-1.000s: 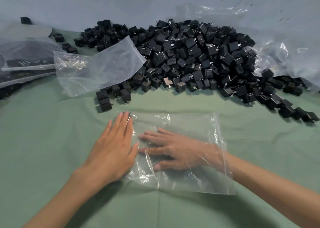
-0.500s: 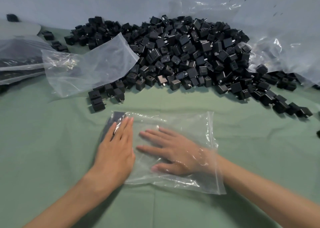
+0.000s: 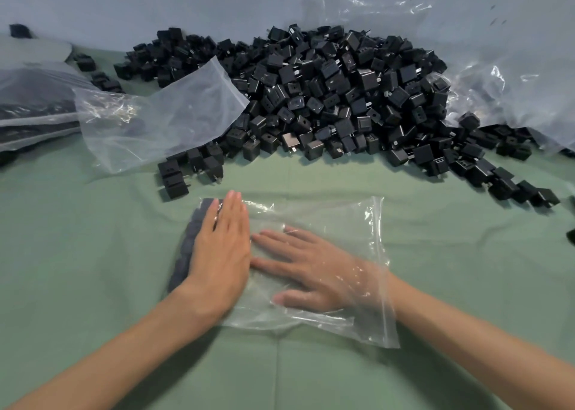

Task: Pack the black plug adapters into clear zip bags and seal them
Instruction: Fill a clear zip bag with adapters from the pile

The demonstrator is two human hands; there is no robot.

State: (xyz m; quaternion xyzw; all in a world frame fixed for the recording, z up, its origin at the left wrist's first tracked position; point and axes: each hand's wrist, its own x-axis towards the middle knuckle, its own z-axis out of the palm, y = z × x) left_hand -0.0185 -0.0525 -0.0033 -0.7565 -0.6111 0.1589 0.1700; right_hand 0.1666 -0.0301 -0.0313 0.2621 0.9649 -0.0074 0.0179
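Plug adapters (image 3: pixel 336 98), black, lie in a big heap on the far side of the green cloth (image 3: pixel 93 269), against a grey-blue wall (image 3: pixel 155 2). A few strays (image 3: pixel 174 182) sit just beyond the bag I am watching. Any print on their faces is too small for me to read; I make out only slot holes and metal prongs.

Clear zip bag (image 3: pixel 326 219) lies flat on the cloth near centre, mouth to the right. Right hand (image 3: pixel 311 269) is inside it, palm down, fingers spread and straight, seen through the film. The zip strip (image 3: pixel 384 269) crosses the wrist. Left hand (image 3: pixel 221 254) lies flat on top of the bag's closed left end, fingers straight and together, pressing down. Neither hand grips anything.

A dark blurred mass (image 3: pixel 186 244) shows at the bag's left end, half under the left hand. I cannot tell whether it is adapters or shadow.

Second clear bag (image 3: pixel 161 120) leans on the heap's left side. Filled bags (image 3: pixel 31 107) are cut off at the left edge, contents dark and unclear. Crumpled clear plastic (image 3: pixel 504 76) rises behind the heap at right, also cut off.
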